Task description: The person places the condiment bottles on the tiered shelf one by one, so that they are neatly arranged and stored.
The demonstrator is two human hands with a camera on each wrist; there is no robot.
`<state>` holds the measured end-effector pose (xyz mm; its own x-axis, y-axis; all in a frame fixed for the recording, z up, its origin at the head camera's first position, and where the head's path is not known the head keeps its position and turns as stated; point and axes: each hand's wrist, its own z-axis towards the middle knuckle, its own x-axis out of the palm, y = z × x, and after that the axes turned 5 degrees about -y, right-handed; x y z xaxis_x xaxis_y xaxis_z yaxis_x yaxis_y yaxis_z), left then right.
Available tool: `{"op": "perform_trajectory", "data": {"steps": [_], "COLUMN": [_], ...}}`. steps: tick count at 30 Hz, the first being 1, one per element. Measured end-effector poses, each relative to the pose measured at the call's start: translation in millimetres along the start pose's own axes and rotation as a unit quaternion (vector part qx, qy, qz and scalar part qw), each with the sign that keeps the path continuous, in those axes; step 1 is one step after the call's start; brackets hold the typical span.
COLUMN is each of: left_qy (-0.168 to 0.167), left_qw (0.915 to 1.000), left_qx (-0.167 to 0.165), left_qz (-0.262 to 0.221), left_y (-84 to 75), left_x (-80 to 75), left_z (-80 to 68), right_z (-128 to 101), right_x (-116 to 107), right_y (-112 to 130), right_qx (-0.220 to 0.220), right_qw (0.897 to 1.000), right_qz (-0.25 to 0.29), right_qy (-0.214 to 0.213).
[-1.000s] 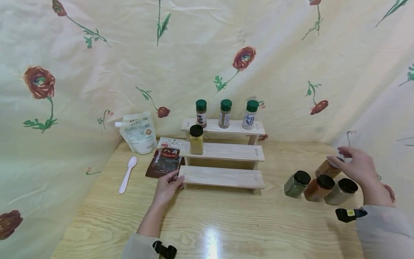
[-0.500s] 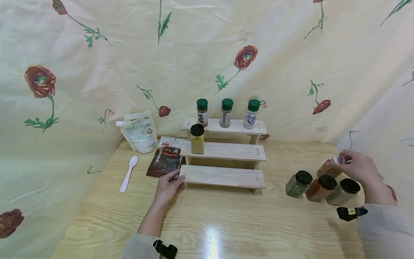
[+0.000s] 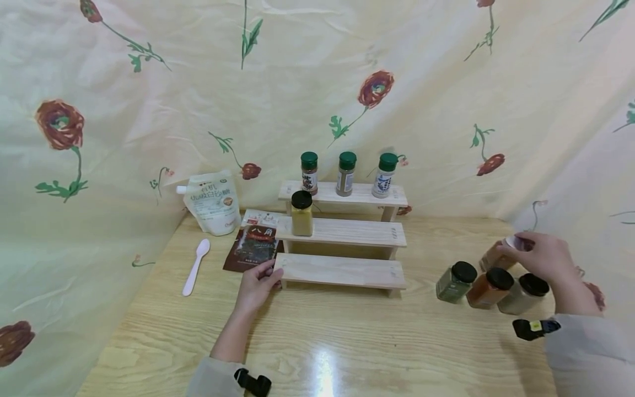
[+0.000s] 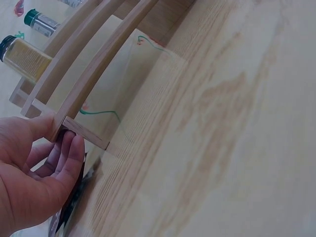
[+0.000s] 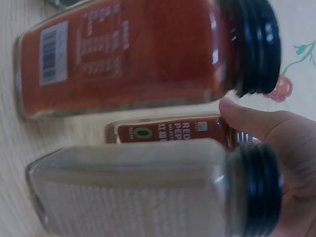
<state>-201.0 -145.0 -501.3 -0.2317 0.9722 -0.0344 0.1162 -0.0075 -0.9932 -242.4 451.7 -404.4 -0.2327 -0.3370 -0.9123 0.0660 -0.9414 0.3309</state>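
Note:
In the head view my left hand (image 3: 258,285) pinches the left end of the lowest board of a three-step wooden spice rack (image 3: 342,271). The left wrist view has the thumb above the board and the curled fingers (image 4: 69,148) below it. At far right my right hand (image 3: 545,256) grips a reddish-brown spice jar (image 3: 496,257) near its cap. "RED PEP" shows on that jar's label (image 5: 173,131) in the right wrist view, partly hidden behind two nearer jars. Those are an orange-red spice jar (image 3: 490,289) and a greyish spice jar (image 3: 523,295), both black-capped.
A green spice jar (image 3: 456,282) stands left of the others. The rack's middle step bears a yellow spice jar (image 3: 302,215); several green-capped shakers (image 3: 345,175) line the top. At left are a white pouch (image 3: 213,204), a brown packet (image 3: 253,242) and a spoon (image 3: 195,267).
My right hand has closed on the reddish-brown jar near its cap, and the jar has tilted and shifted slightly left. My left hand keeps its place on the rack.

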Motion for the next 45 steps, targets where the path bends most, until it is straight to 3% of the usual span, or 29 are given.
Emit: {"op": "perform_trajectory", "data": {"steps": [13, 27, 45], "left_qy": [-0.006, -0.006, 0.001], "left_qw": [0.9999, 1.0, 0.9999], "left_qx": [-0.006, -0.002, -0.01], "left_qz": [0.009, 0.005, 0.0], "left_y": [3.9, 2.8, 0.6], "left_x": [-0.8, -0.1, 0.0], "left_z": [1.4, 1.0, 0.6], "right_z": [11, 19, 21], "right_x": [-10, -21, -7], "right_y": [54, 107, 162], "right_qx": [-0.063, -0.083, -0.113], "right_qw": [0.994, 0.991, 0.978], "right_qz": [0.056, 0.088, 0.128], "right_qy": [-0.07, -0.062, -0.12]}}
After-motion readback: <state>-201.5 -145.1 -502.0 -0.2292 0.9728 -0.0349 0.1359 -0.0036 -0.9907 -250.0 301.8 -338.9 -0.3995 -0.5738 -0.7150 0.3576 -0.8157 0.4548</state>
